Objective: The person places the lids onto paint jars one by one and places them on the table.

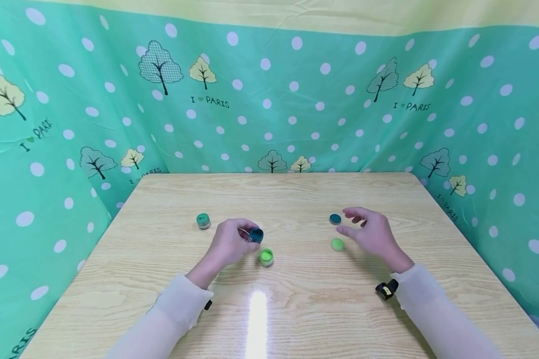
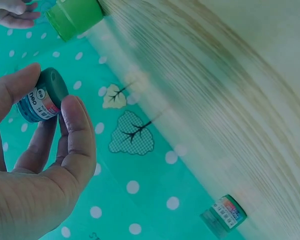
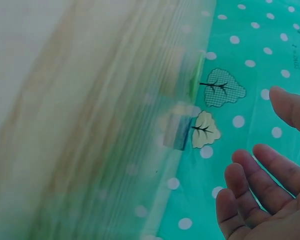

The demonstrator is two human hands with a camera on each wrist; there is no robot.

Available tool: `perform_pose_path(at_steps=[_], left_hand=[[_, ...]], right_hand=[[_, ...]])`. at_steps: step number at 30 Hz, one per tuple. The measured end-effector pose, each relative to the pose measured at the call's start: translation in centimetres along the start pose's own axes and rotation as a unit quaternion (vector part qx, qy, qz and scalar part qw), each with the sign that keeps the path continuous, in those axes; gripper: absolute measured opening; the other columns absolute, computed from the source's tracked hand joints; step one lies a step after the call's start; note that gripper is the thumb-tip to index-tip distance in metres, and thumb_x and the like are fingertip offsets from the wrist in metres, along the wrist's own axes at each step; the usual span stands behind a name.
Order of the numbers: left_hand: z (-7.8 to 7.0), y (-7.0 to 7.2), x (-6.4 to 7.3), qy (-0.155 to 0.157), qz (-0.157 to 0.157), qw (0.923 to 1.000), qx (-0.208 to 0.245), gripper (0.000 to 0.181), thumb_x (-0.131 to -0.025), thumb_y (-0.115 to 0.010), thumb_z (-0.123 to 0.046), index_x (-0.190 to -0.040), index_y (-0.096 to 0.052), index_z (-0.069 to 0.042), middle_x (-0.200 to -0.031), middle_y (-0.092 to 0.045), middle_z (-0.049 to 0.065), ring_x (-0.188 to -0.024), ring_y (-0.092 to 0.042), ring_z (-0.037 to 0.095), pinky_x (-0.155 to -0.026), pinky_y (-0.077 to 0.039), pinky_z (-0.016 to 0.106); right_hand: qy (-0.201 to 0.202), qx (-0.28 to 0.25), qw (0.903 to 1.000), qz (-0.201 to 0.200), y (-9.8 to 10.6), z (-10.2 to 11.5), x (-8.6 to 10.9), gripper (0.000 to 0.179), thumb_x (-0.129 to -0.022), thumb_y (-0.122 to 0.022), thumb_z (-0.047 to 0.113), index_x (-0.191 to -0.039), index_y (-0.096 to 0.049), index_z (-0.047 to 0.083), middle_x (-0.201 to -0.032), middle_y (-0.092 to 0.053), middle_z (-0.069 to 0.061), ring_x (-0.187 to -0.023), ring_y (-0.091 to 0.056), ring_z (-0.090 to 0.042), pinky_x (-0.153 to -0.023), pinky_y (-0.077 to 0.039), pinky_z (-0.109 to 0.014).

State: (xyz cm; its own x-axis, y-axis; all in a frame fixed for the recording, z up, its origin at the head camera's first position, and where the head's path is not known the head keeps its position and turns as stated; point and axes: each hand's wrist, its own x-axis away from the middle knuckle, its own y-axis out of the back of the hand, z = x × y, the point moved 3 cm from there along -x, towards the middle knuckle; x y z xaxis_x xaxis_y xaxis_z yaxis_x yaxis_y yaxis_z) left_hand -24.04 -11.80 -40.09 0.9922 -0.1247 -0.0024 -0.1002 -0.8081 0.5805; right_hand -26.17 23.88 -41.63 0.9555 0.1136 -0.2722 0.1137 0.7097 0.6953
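Note:
Between the thumb and fingers of my left hand (image 1: pixel 234 243) is a small labelled paint jar (image 2: pixel 40 102), tilted, its dark teal paint showing at the open mouth in the head view. Just in front of that hand a light green paint jar (image 1: pixel 266 258) stands uncapped on the table. My right hand (image 1: pixel 372 234) hovers with its fingers spread and holds nothing. Close to its fingertips lie two round lids, a dark blue one (image 1: pixel 335 219) and a light green one (image 1: pixel 337 244). In the right wrist view both lids appear edge-on, left of the hand.
A green paint jar (image 1: pixel 203 221) with its lid on stands to the left, beyond my left hand. The wooden table (image 1: pixel 305 309) runs back to a teal polka-dot curtain (image 1: pixel 269 119), which also hangs along both sides.

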Motion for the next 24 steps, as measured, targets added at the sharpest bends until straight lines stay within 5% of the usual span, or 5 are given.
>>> perform_pose_path(at_steps=[18, 24], left_hand=[[-0.6, 0.0, 0.4, -0.005, 0.002, 1.0, 0.0, 0.03, -0.077, -0.089, -0.002, -0.103, -0.076, -0.011, -0.088, -0.069, 0.001, -0.081, -0.062, 0.018, -0.077, -0.057, 0.034], [-0.7, 0.2, 0.6, -0.004, 0.001, 1.0, 0.002, 0.03, -0.076, -0.089, -0.001, -0.102, -0.076, -0.012, -0.087, -0.069, 0.001, -0.08, -0.062, 0.017, -0.077, -0.057, 0.034]], right_hand=[[-0.077, 0.02, 0.9942, 0.072, -0.7, -1.7, -2.8, 0.059, -0.087, -0.084, 0.025, -0.137, -0.062, 0.004, -0.131, -0.065, -0.017, -0.116, -0.058, -0.035, -0.094, -0.051, -0.05], [-0.07, 0.035, 0.9936, 0.081, -1.1, -2.2, -3.4, 0.06, -0.084, -0.086, 0.023, -0.135, -0.063, 0.001, -0.129, -0.065, -0.02, -0.111, -0.06, -0.035, -0.092, -0.052, -0.048]])
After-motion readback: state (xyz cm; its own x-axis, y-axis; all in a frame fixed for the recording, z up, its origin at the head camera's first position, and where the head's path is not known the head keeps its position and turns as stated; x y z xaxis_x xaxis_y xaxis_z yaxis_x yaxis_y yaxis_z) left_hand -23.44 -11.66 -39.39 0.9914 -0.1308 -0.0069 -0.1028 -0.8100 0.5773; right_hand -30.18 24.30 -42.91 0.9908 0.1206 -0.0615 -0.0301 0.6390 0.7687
